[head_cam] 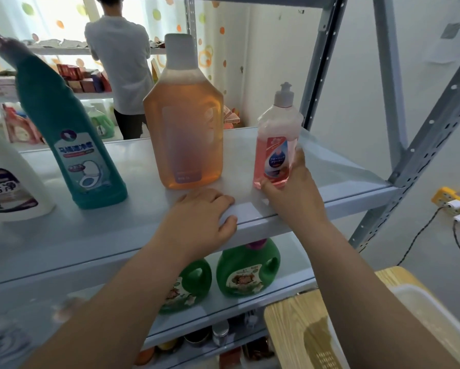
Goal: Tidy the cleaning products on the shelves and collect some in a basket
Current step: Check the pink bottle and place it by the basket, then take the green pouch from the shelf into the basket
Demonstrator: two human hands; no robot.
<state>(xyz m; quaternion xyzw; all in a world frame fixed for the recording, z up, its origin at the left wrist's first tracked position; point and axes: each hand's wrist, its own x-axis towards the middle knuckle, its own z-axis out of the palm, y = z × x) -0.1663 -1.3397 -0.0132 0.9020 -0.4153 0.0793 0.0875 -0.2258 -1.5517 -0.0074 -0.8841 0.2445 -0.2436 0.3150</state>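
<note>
Pink liquid fills the small clear plastic bottle with a grey push-pull cap (275, 145), which stands right of centre in the frame, near the front edge of the pale grey metal shelf (330, 182). The right hand (295, 193) grasps its lower body, fingers behind and thumb across the base, with the bottle upright and its bottom at or just above the shelf. The left hand (199, 217) is curled over the shelf's front lip at centre frame, holding no bottle.

The bottle looks light enough for 1 hand. Its thin walls would likely give under a hard squeeze, and the smooth label area could be slippery, so a hold around the waist seems safer than at the base. The cap appears closed, so leaking looks unlikely.

Just left of it stands the large amber bottle with a white cap (183, 134), clearly heavier. The white plastic basket (420, 296) sits at lower right.
</note>
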